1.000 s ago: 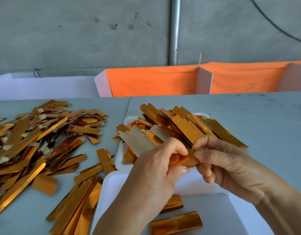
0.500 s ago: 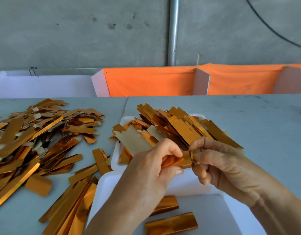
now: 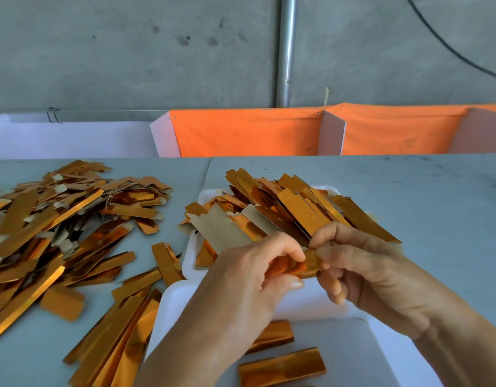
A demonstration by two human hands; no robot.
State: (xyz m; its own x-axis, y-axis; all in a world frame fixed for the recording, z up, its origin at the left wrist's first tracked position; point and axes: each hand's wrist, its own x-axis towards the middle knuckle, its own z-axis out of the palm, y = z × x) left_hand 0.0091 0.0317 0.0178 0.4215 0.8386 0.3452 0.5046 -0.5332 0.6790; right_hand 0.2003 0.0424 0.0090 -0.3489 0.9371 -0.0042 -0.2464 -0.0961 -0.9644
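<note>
A small gold foil card piece (image 3: 301, 266) is held between both hands above the white trays. My left hand (image 3: 249, 277) curls its fingers and thumb around the piece's left end. My right hand (image 3: 361, 263) pinches its right end between thumb and forefinger. Most of the piece is hidden inside the fingers. Behind the hands, a far white tray (image 3: 189, 255) carries a heap of flat gold card blanks (image 3: 297, 208). Below the hands, a near white tray (image 3: 353, 350) holds two folded gold pieces (image 3: 281, 367).
A large loose pile of gold strips (image 3: 59, 219) covers the grey table (image 3: 423, 196) at the left. More long strips (image 3: 121, 328) lie beside the near tray. White and orange partition boxes (image 3: 247, 132) line the table's far edge under a concrete wall.
Both hands keep working the same gold piece at the same spot; the fingers shift slightly on it. The view has tilted a little.
</note>
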